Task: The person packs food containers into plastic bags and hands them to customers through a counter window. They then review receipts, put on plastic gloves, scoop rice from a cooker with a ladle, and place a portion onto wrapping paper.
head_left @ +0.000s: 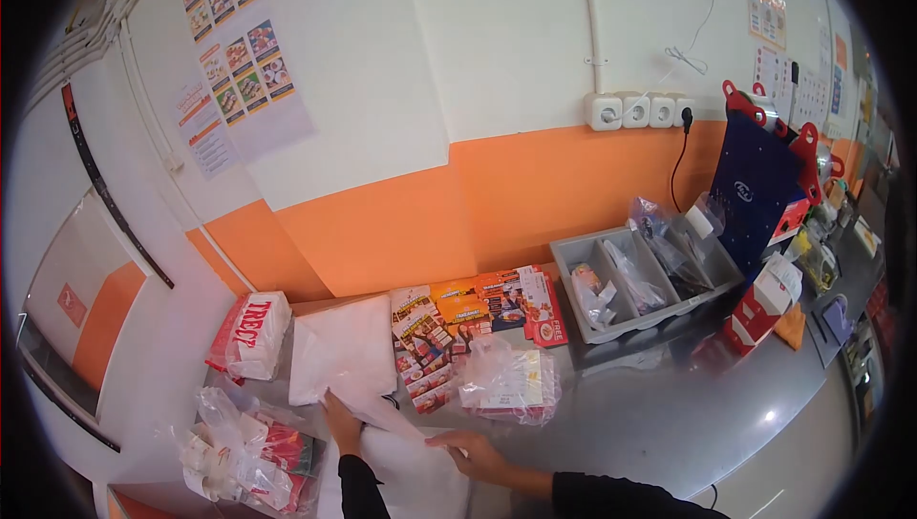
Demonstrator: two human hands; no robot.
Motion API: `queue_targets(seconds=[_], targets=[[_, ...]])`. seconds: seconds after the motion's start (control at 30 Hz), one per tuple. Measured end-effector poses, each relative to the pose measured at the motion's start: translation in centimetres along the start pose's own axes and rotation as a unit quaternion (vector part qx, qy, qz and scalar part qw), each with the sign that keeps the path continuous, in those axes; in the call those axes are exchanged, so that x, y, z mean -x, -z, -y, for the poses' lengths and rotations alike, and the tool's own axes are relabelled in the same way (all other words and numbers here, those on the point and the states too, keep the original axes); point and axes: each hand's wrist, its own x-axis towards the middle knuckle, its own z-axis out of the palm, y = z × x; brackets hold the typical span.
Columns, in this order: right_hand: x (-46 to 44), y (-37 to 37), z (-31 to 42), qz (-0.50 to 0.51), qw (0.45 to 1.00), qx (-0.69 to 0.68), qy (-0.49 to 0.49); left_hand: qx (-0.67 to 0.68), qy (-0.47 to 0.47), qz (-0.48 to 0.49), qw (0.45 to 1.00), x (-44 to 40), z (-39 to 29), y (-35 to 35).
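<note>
A thin white sheet (384,416), whether plastic or paper I cannot tell, stretches between my two hands. My left hand (342,423) has its fingers closed on the sheet's near left edge. At the other end, my right hand (475,454) pinches a corner between thumb and fingers. Behind my left hand lies a flat white stack (342,338) of similar material. A second white pile (406,481) sits below the hands at the table's near side, partly covered by my left forearm.
Colourful leaflets (458,314) and a clear plastic bag with papers (506,383) lie right of the stack. Farther right are a grey divided tray (597,333) and a red-and-white carton (759,309). A red-lettered white pack (253,336) and plastic-wrapped packets (258,457) lie left.
</note>
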Motion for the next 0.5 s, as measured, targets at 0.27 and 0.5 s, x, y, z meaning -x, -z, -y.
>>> queue_targets(seconds=[0.27, 0.5], targets=[[2.5, 6.2, 12.6, -0.032, 0.992, -0.1, 0.066, 0.077, -0.007, -0.05, 0.996, -0.6, 9.6, -4.1], [5.5, 15.1, 15.1, -0.328, 0.936, -0.103, -0.078, 0.003, 0.047, 0.0, 0.999, -0.8, 4.8, 3.4]])
